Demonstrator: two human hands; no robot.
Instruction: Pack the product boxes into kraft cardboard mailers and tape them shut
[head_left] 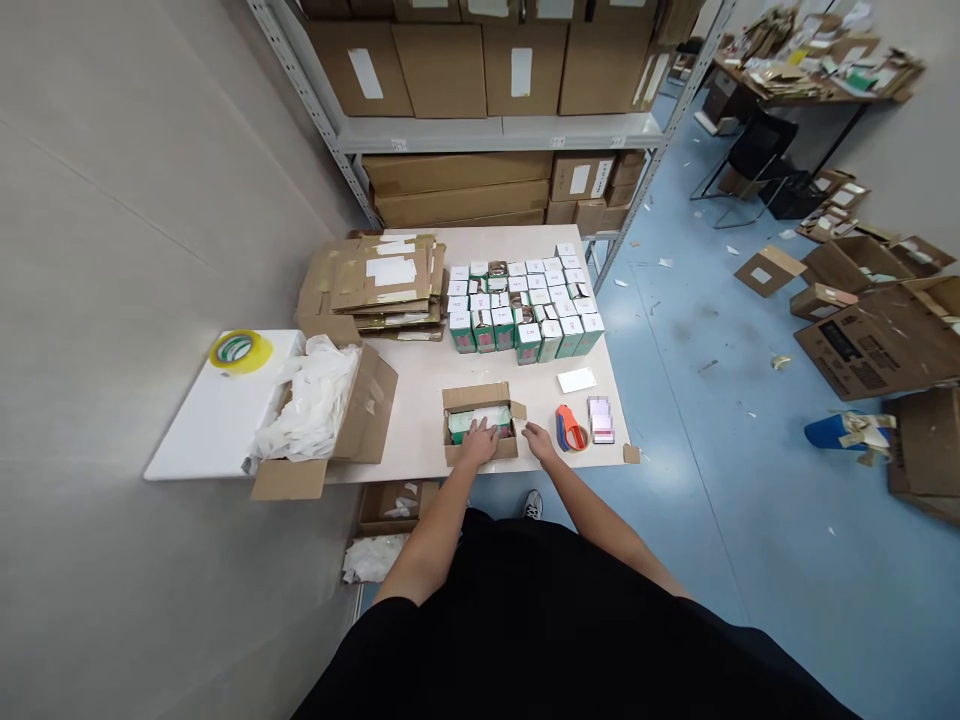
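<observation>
A small open cardboard box (480,394) lies near the front edge of the table, its flaps folded out. Inside it are green-and-white cartons (463,422). My left hand (480,441) rests on these cartons with its fingers spread. At the box's right end, my right hand (538,441) has its fingers curled together by the side flap (517,410); its fingertips seem to pinch the flap's edge, though they are small here. To the right of that hand lie an orange-and-blue tape dispenser (571,428) and a phone-like device (601,420).
Rows of small green-and-white cartons (529,340) stand behind the box. Flattened cardboard (390,270) is stacked at the back left. A larger box (367,410) with white packing stuff sits left, beside yellow tape (240,350). A loaded shelf (495,130) borders the table's back.
</observation>
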